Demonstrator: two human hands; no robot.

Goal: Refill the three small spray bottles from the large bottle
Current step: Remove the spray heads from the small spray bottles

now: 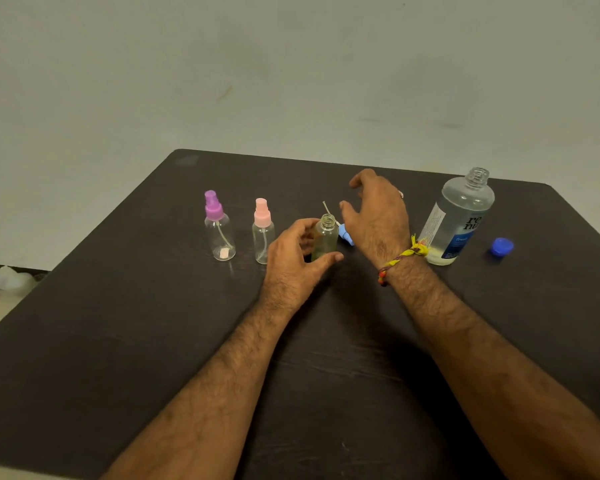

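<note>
A dark table (pixel 153 341) stands against a pale wall (pixel 291 64). On it, in a row, stand a small bottle with a purple sprayer (pixel 219 226) at the far left, then a small bottle with a pink sprayer (pixel 263 232) just beside the left hand's knuckles. Both are upright and capped, and each shows a thin tube inside. At the 3 o'clock side of the table stands the large bottle (pixel 456 220), uncapped, partly filled with clear liquid and bearing a blue and white label. Its blue cap (pixel 502 246) lies on the table at 3 o'clock of it, apart from it.

The third small bottle (pixel 325 238) stands open in the middle, between the two hands. The left hand (pixel 297 259) curls around it from 9 o'clock, thumb at the base in front and fingers behind, gripping it. The right hand (pixel 378 216) hovers at 2 o'clock of this bottle, fingers spread and loosely bent, holding nothing. A yellow thread band (pixel 404 254) circles the right wrist, in front of the large bottle's base.

A blue sprayer (pixel 346 234) lies just behind the open bottle, mostly hidden by the right hand; its thin tube (pixel 326 207) pokes up at 12 o'clock. Whether the open bottle holds liquid is hard to tell. At the left edge, pale blurred shapes lie off the table.
</note>
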